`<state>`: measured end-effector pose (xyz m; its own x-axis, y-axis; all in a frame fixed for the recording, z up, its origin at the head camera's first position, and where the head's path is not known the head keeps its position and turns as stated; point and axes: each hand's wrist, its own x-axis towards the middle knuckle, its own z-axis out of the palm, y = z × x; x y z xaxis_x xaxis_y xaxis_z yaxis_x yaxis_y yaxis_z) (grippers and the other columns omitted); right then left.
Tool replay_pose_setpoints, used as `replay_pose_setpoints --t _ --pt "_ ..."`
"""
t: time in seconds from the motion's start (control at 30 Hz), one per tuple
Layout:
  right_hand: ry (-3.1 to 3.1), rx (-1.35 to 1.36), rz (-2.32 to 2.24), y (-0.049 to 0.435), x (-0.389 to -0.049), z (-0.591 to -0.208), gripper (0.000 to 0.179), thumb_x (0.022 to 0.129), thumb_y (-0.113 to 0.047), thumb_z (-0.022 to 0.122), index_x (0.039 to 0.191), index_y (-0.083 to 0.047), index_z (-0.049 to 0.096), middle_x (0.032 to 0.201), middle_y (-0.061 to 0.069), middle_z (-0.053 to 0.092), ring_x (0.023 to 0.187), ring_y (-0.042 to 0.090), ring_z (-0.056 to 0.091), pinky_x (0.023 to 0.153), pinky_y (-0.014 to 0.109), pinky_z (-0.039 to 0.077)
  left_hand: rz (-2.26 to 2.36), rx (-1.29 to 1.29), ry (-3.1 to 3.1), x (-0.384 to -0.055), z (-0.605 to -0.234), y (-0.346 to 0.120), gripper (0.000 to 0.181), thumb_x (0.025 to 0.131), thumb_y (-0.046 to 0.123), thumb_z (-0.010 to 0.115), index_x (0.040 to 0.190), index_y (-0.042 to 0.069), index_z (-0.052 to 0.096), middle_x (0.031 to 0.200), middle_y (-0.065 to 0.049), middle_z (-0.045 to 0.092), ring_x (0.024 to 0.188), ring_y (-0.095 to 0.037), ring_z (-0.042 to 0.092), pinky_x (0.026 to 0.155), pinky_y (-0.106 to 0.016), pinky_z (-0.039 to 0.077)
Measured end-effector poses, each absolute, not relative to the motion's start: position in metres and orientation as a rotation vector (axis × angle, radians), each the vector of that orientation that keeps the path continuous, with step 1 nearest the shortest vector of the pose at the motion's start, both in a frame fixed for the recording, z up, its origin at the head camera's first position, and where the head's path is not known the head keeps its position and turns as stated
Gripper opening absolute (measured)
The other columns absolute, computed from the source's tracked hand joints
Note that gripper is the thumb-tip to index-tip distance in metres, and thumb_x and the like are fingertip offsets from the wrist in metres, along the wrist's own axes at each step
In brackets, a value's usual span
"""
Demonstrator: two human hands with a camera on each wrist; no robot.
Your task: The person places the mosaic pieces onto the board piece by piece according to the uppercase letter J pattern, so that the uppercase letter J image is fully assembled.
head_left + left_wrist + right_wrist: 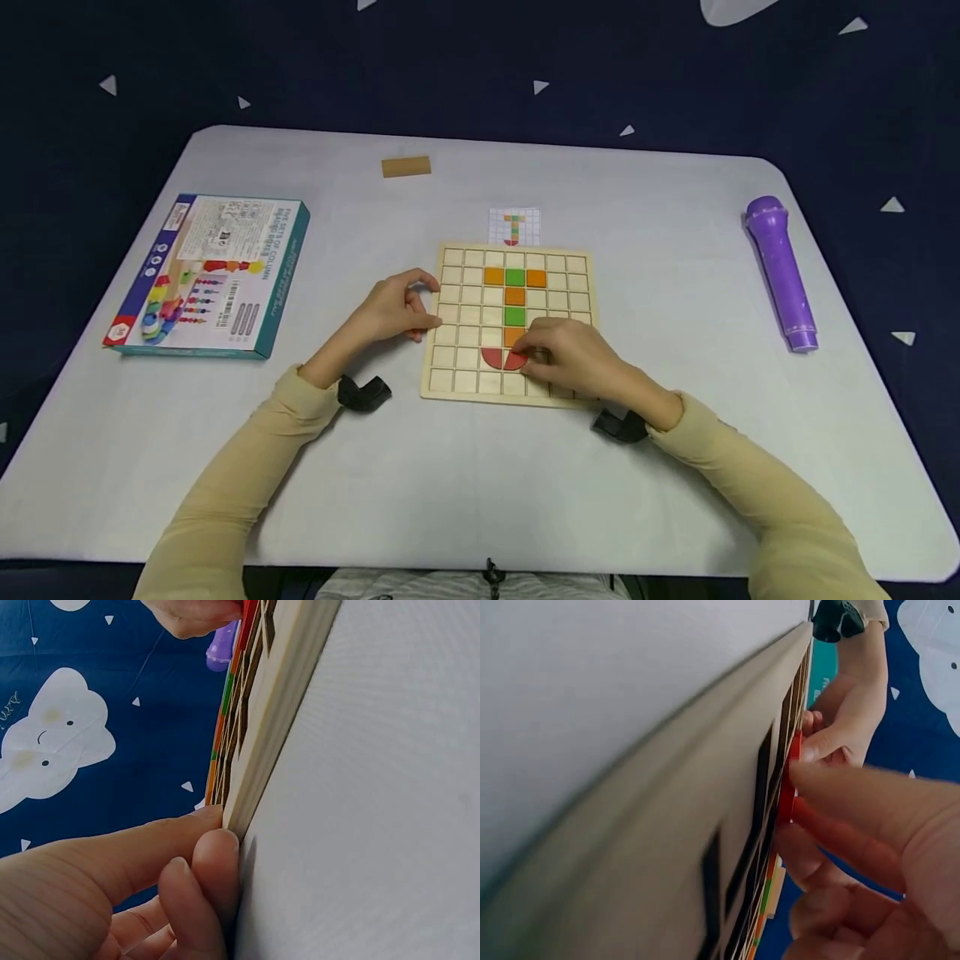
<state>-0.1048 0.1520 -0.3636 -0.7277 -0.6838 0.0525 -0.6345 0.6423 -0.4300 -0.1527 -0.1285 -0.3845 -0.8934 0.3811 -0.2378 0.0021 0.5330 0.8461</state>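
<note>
A wooden grid board (480,400) lies on the table in front of me. Its left edge is between the thumb and fingers of my left hand (393,307), seen close up in the left wrist view. My right hand (573,354) pinches a red quarter-circle tile (514,361) at the board's lower middle. Left of it sits another red quarter-circle tile (491,358) in its cell. Orange tiles (493,276) and green tiles (514,316) form a T shape above them. Behind the board lies a small pattern card (531,227) with a similar coloured figure.
A boxed toy set (206,275) lies at the left of the table. At the right is a purple microphone-shaped object (782,275). A small brown strip (406,167) lies toward the back. Black wrist devices (363,393) are on both wrists.
</note>
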Motion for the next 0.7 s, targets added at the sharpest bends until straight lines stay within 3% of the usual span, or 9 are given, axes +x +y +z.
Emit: replay_pose_setpoints --t 0.3,0.53,0.63,0.7 --pt "2.729 -1.296 -0.591 0.147 -0.11 -0.364 0.016 0.078 -0.012 0.075 0.093 -0.015 0.073 0.086 -0.004 0.066 0.072 0.008 0.058 0.062 0.022 0.047 1.325 0.283 2.382 -0.149 -0.384 -0.13 0.045 0.08 0.008 0.072 0.12 0.005 0.051 0.063 -0.002 0.061 0.046 -0.011 0.06 0.049 -0.027 0.053" --pt "2.716 -1.323 -0.633 0.15 -0.111 -0.361 0.025 0.079 -0.013 0.074 0.104 -0.014 0.07 0.092 -0.002 0.068 0.075 0.008 0.058 0.064 0.023 0.048 1.3 0.328 2.369 -0.151 -0.38 -0.131 0.042 0.081 0.008 0.07 0.119 0.004 0.051 0.062 -0.003 0.061 0.046 -0.012 0.06 0.05 -0.025 0.051" --pt "2.749 -1.32 -0.654 0.159 -0.111 -0.357 0.025 0.082 -0.014 0.07 0.107 -0.011 0.069 0.094 0.0 0.069 0.077 0.009 0.06 0.066 0.025 0.05 1.173 0.426 2.445 -0.153 -0.375 -0.135 0.038 0.084 0.01 0.068 0.119 0.003 0.052 0.07 -0.008 0.064 0.053 -0.015 0.06 0.054 -0.025 0.049" --pt "2.796 -1.322 -0.664 0.168 -0.113 -0.353 0.025 0.084 -0.014 0.068 0.108 -0.01 0.069 0.096 0.003 0.069 0.081 0.013 0.062 0.068 0.028 0.052 1.028 0.522 2.55 -0.154 -0.369 -0.139 0.04 0.085 0.014 0.068 0.121 0.003 0.053 0.085 -0.012 0.065 0.067 -0.018 0.062 0.063 -0.029 0.049"
